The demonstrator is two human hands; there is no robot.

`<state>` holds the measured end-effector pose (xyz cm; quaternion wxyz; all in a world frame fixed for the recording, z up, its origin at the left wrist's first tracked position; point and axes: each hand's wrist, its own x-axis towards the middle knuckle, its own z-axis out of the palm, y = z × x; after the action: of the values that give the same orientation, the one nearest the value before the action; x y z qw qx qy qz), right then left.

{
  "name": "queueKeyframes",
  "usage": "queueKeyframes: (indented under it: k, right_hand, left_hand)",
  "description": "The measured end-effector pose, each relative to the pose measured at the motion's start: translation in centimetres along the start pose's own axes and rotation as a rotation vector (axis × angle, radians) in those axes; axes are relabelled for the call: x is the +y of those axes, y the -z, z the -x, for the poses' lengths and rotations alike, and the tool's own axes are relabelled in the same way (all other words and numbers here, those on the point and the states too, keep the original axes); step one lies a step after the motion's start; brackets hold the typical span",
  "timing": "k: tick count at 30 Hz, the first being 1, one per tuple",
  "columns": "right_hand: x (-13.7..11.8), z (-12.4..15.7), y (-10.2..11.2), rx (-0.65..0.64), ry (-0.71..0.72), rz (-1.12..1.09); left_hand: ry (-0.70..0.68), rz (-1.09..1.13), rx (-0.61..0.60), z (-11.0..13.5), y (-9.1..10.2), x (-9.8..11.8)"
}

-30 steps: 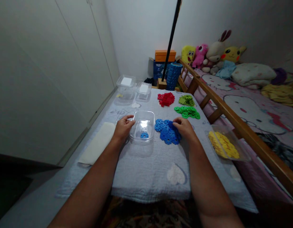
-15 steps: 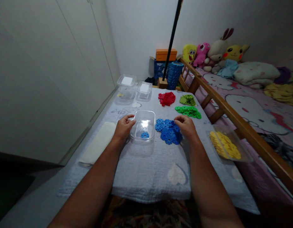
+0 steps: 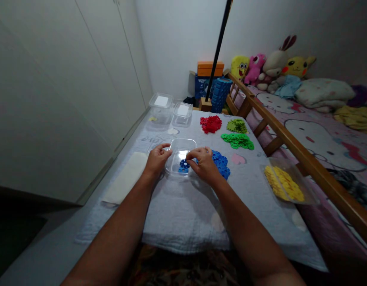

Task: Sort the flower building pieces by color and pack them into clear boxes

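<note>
My left hand [image 3: 156,159] holds the left rim of a clear plastic container [image 3: 181,140] between thumb and fingers. Over the container, my right hand [image 3: 203,163] pinches a blue snowflake disc [image 3: 184,163] by its edge. Another blue disc [image 3: 181,170] lies on the container's bottom, partly covered by the held one. To the right of the container is a pile of blue snowflake discs [image 3: 221,162], its left part hidden behind my right hand.
Red discs [image 3: 211,124], olive-green discs [image 3: 237,126] and green discs [image 3: 238,141] lie in piles farther back. A bag of yellow discs [image 3: 283,183] is at the right edge. Two lidded containers [image 3: 161,113] [image 3: 182,116] stand at the back left, near a folded cream cloth [image 3: 125,178].
My right hand has moved left from the blue pile to above the container, bringing a blue disc. My left hand keeps its hold on the rim. The view has shifted slightly.
</note>
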<state>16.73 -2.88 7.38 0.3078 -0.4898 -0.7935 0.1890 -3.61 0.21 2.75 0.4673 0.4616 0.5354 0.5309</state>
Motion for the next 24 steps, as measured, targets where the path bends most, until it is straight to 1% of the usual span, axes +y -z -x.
queueKeyframes:
  k: [3,8,10,12,15,17,19,22,24]
  right_hand:
    - [-0.2,0.0,-0.5,-0.096,0.016,0.072]
    - [0.0,-0.1,-0.6,-0.196,0.040,0.126]
    - [0.1,-0.2,-0.8,-0.226,0.052,0.124]
    - [0.2,-0.1,-1.1,-0.226,0.055,0.115]
    - [0.6,0.0,-1.1,-0.149,0.069,0.085]
    - [1.1,0.1,-0.6,-0.047,0.070,0.058]
    - [2.0,0.0,0.3,0.076,0.036,0.047]
    - [4.0,-0.1,2.0,0.227,-0.099,0.115]
    - [5.6,-0.1,2.9,0.267,-0.230,0.211]
  left_hand:
    - [-0.010,-0.023,-0.003,0.0,0.1,0.0]
    - [-0.019,-0.040,-0.001,0.1,0.0,0.3]
    - [-0.017,-0.027,-0.006,0.1,-0.1,0.4]
    - [-0.016,-0.027,-0.006,0.1,-0.1,0.4]
    - [-0.006,-0.027,-0.013,0.1,-0.1,0.3]
    - [-0.001,-0.027,-0.017,0.1,-0.1,0.2]
    - [-0.007,-0.037,-0.011,0.1,0.0,0.2]
    - [-0.015,-0.054,0.001,0.2,-0.1,0.2]
    - [-0.016,-0.064,0.000,0.2,-0.1,0.2]
